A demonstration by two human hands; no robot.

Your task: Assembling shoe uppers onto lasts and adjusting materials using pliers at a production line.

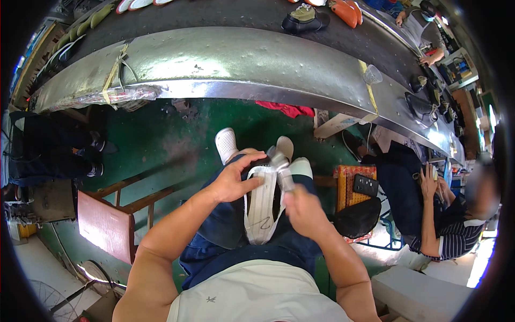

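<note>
The person wears a plain off-white shirt (257, 292) with a small, dark, star-like emblem (211, 299) on its front, above dark navy-blue legwear (214, 228) of plain cloth. A rounded white clog (226, 144), its upper dotted with small round perforations, covers one foot, and a pale shoe (285, 146) shows on the other side. The left hand (235, 180) and right hand (307, 212) are bare, as are both forearms.
</note>
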